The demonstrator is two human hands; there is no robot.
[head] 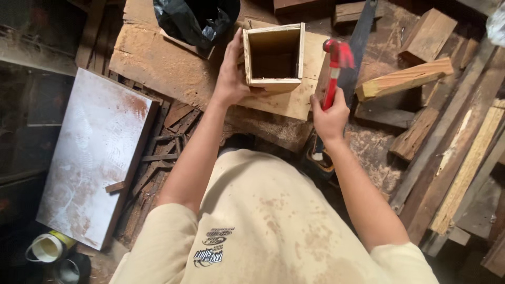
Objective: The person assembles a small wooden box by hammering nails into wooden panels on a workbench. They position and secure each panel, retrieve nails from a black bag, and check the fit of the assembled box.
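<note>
An open square wooden box [274, 55] stands on a pale plywood board [294, 97]. My left hand [231, 79] grips the box by its left wall and near corner. My right hand [330, 117] holds a red hammer [334, 66] by the handle, its head raised just right of the box and apart from it. A handsaw blade [357, 44] lies behind the hammer.
A black plastic bag [194, 18] sits at the back. Loose timber blocks and planks [405, 79] crowd the right side. A dusty white panel [92, 158] lies at left, with a yellow-rimmed can [47, 247] at its near end. Sawdust covers the workbench [158, 63].
</note>
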